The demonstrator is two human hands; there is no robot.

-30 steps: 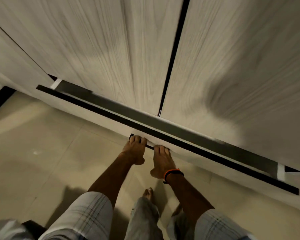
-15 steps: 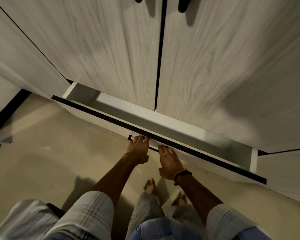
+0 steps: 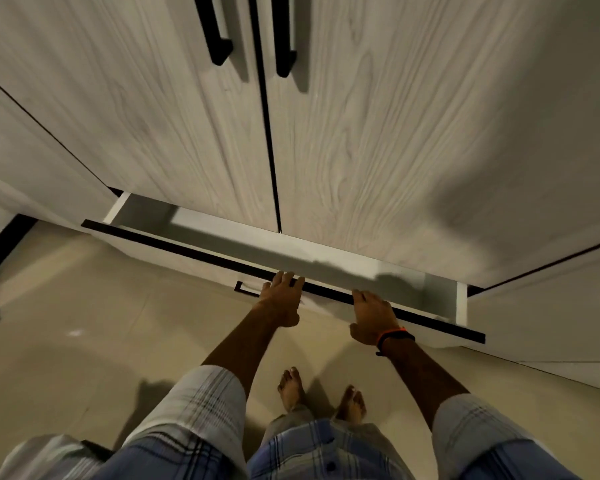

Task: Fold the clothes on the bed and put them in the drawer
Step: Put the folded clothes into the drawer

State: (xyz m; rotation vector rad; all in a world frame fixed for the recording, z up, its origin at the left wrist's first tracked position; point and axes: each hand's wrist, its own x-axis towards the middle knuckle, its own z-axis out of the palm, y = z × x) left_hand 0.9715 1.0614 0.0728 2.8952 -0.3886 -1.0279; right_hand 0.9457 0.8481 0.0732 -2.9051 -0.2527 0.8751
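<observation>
Hands are what I am seeing gripping the open drawer (image 3: 222, 233): left hand (image 3: 281, 299) and right hand (image 3: 373, 317) curling over its dark front edge.

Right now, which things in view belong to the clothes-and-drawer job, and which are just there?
Job: drawer, part open; left hand and right hand on its front edge.

Just there: wardrobe doors, door handles, wristband, floor.

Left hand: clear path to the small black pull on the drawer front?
Probably yes. The left hand rests on the drawer's top edge, just right of the pull, with nothing between them.
</observation>
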